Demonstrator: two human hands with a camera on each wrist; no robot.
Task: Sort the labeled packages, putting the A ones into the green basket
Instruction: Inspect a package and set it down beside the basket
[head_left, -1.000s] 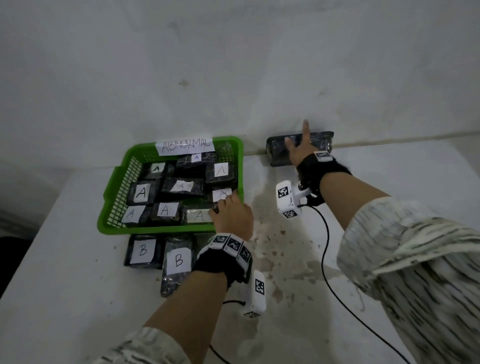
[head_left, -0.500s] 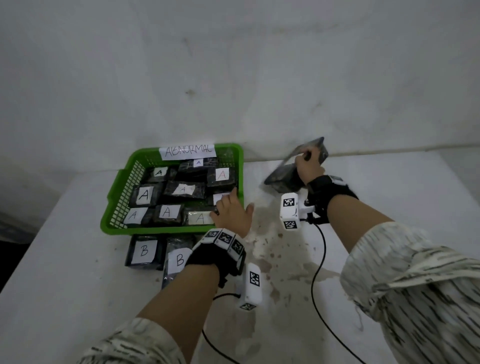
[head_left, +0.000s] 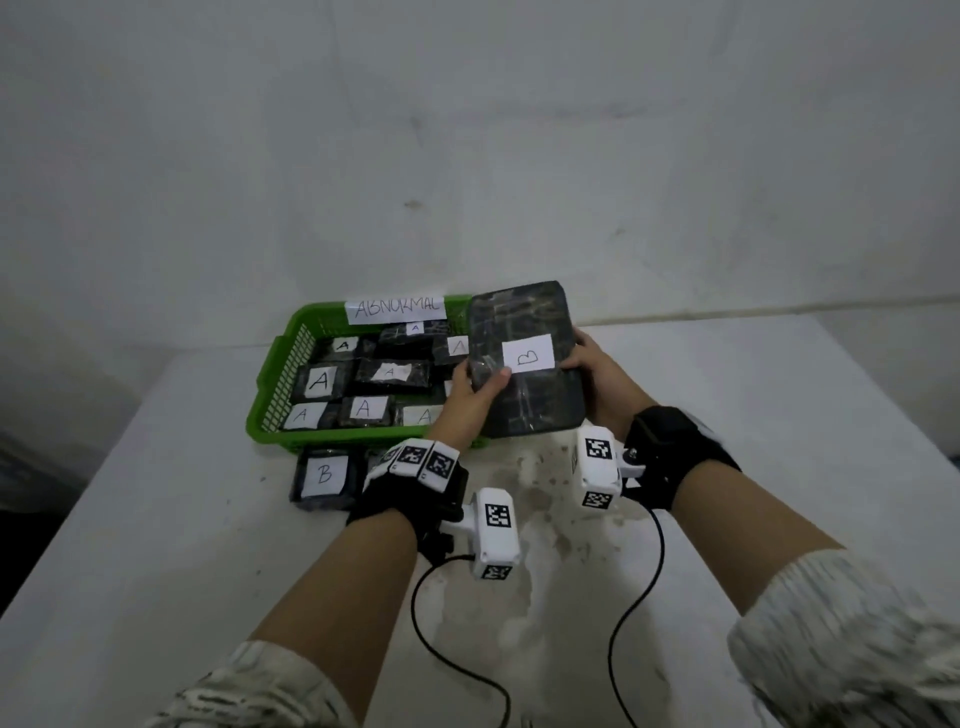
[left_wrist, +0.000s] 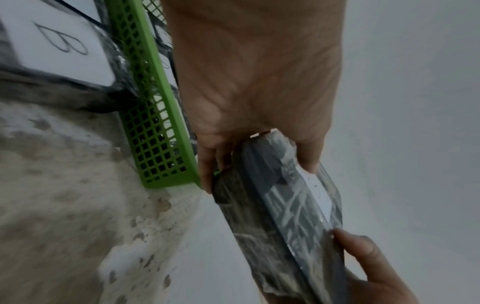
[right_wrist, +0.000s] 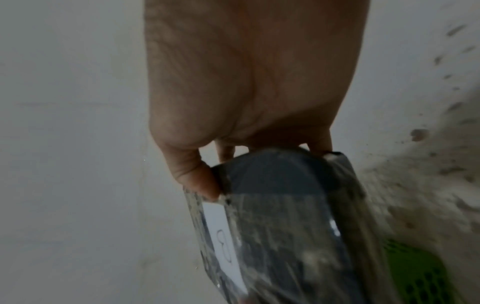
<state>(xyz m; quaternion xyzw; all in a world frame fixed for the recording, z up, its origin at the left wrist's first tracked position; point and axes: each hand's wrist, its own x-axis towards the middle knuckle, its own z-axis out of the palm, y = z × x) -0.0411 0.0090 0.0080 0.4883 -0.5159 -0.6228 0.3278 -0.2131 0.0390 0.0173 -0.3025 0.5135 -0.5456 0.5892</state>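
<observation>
Both hands hold a dark wrapped package (head_left: 524, 364) with a white label marked B, tilted up above the table at the basket's right edge. My left hand (head_left: 470, 392) grips its left side, thumb on the face beside the label. My right hand (head_left: 592, 369) grips its right side. The left wrist view shows the package (left_wrist: 280, 207) edge-on between both hands, and the right wrist view shows the package (right_wrist: 272, 216) pinched by thumb and fingers. The green basket (head_left: 270, 395), tagged ABNORMAL, holds several packages labeled A.
A package labeled B (head_left: 324, 475) lies on the white table (head_left: 156, 519) in front of the basket; another beside it is mostly hidden by my left wrist. A grey wall stands right behind the basket. Black cables (head_left: 623, 613) trail from both wrist cameras over the stained table.
My right hand lifted the package from the wall and brought it left toward the basket, label now facing me. My left hand left the basket's contents and took hold of the package's left side.
</observation>
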